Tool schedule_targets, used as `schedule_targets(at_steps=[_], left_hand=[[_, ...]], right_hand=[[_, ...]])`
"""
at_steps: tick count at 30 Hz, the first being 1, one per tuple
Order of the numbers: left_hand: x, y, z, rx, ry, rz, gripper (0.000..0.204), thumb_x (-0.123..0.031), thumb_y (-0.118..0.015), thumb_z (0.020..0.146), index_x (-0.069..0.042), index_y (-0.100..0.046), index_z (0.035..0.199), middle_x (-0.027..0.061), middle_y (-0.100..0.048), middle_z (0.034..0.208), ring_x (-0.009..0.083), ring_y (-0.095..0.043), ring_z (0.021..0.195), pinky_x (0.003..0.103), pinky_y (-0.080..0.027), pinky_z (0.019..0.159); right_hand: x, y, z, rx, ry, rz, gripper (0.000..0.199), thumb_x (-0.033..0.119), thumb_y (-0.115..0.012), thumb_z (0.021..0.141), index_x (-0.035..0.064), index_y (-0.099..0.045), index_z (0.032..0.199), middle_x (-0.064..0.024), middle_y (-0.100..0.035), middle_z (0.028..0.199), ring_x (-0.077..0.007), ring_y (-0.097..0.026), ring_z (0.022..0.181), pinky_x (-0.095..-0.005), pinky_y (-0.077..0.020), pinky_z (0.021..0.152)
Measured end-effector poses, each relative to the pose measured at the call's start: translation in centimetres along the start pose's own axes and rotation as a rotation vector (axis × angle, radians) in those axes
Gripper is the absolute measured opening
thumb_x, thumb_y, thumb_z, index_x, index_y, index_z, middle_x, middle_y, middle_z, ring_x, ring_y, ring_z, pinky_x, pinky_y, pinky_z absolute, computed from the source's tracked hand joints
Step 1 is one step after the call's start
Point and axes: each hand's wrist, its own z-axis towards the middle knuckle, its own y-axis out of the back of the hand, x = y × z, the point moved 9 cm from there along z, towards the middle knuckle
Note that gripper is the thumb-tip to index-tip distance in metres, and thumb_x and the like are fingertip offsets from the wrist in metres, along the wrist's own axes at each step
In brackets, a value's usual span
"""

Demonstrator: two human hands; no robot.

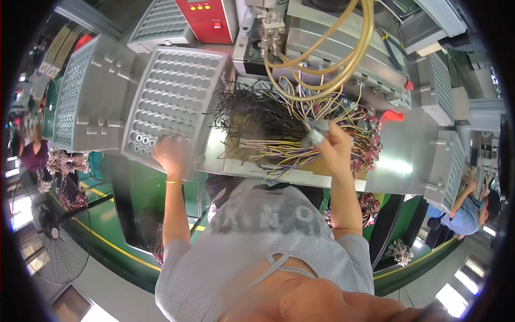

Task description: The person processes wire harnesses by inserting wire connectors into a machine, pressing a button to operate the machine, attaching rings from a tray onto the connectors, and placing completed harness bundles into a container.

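My left hand (171,155) rests on the near edge of a grey moulded tray (177,91) with rows of round pockets. A few ring-shaped parts (142,140) lie in the pockets just left of it, and its fingers are blurred. My right hand (333,144) is raised over a tangled heap of yellow, purple and black wire harnesses (289,129) on the metal bench (402,155). It is closed around a small grey piece (316,132) at the end of some wires.
A metal machine (327,48) with looped yellow hoses (348,59) and a red control box (209,19) stands behind the wires. More grey trays stand at left (80,96) and right (445,166). A co-worker in blue (466,214) bends at right; a fan (53,241) stands lower left.
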Motion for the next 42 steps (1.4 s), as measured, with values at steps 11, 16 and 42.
schedule_targets(at_steps=[11,16,42], left_hand=[[-1.9,2.1,1.5,-0.025,-0.060,-0.100,0.032,-0.020,-0.058,0.076,-0.006,-0.058,0.105,0.0090,-0.061,0.093,0.0225,-0.057,0.088,0.035,-0.043,0.079],[-15.5,4.8,0.6,0.518,0.083,-1.510,0.031,-0.002,-0.052,0.081,-0.001,-0.052,0.112,0.0088,-0.059,0.100,0.0133,-0.059,0.078,0.024,-0.048,0.063],[-28.1,5.9,-3.8,0.853,-0.263,-1.726,0.023,0.002,-0.059,0.078,0.001,-0.059,0.101,0.0034,-0.060,0.095,0.0069,-0.054,0.079,0.020,-0.045,0.065]], right_hand=[[0.1,-1.9,0.8,0.093,0.013,-0.241,0.016,0.003,-0.053,0.082,-0.0019,-0.058,0.097,0.0003,-0.056,0.070,-0.0037,-0.050,0.059,-0.0179,-0.0390,0.050],[1.1,-2.8,1.1,0.093,0.100,-0.366,0.013,0.004,-0.056,0.079,-0.0016,-0.060,0.090,0.0009,-0.053,0.060,-0.0037,-0.045,0.053,-0.0199,-0.0364,0.047],[1.2,-0.4,-0.3,0.131,0.055,-0.355,0.011,0.005,-0.056,0.064,0.0006,-0.046,0.064,-0.0014,-0.040,0.051,-0.0058,-0.036,0.047,-0.0230,-0.0296,0.043]])
